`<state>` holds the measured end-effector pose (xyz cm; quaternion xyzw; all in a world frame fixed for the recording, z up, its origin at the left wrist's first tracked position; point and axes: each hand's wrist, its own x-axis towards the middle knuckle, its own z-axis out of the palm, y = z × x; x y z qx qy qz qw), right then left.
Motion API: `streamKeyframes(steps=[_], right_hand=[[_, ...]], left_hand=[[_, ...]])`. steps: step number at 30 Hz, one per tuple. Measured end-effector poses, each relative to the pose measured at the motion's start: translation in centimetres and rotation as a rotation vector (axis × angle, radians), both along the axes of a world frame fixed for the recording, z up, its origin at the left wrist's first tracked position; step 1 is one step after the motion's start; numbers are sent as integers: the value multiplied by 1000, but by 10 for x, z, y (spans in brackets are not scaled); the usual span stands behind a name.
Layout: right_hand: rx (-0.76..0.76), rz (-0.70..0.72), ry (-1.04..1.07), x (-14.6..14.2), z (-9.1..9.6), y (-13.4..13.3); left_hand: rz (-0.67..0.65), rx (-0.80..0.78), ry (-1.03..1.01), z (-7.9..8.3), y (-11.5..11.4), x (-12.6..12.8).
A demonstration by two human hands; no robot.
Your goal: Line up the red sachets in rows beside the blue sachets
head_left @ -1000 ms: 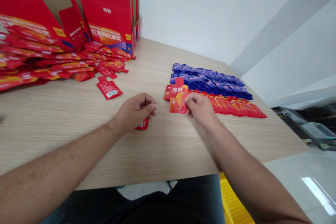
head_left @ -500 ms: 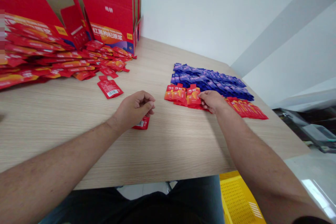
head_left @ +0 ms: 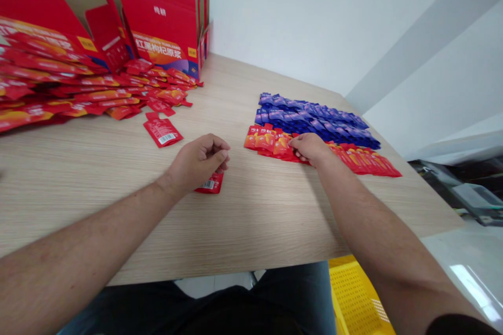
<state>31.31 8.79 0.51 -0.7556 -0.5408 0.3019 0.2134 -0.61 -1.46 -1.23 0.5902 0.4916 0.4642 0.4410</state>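
Note:
My right hand (head_left: 308, 147) pinches the edge of a red-and-orange pouch (head_left: 281, 143) at the left part of a row of overlapping red pouches (head_left: 367, 159). Two more pouches lie just left of it, printed side up. My left hand (head_left: 202, 161) is closed, with curled fingers and the thumb against them; what it holds, if anything, is hidden. Under that hand a red pouch (head_left: 211, 184) shows its barcode side, partly covered. Another barcode-side-up pouch (head_left: 163, 132) lies farther left on the table.
Behind the red row, dark blue pouches (head_left: 314, 118) lie in overlapping rows. A large pile of red pouches (head_left: 102, 95) fills the left side, before red cartons (head_left: 161, 13). A yellow crate (head_left: 357, 293) stands below the table's (head_left: 255, 230) front edge.
My right hand has moved slightly left with the pouch, which now sits lower and closer against its left neighbours. My left hand has hardly moved.

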Motion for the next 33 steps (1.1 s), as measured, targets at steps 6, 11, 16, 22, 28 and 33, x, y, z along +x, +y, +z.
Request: streamKeyframes(steps=[6, 11, 16, 22, 28, 33], right_hand=[[37, 31, -95, 5, 0, 0], [196, 75, -151, 6, 3, -27], [147, 379, 12, -25, -6, -80], [-224, 363, 457, -99, -12, -116], [-355, 192, 815, -144, -7, -118], [-299, 130, 961, -146, -7, -121]], left_hand=[[11, 19, 62, -1, 1, -2], [147, 103, 296, 2, 11, -14], [215, -20, 772, 2, 25, -31], [134, -111, 880, -1, 27, -31], [42, -116, 813, 0, 24, -28], [-30, -134, 688, 7, 16, -22]])
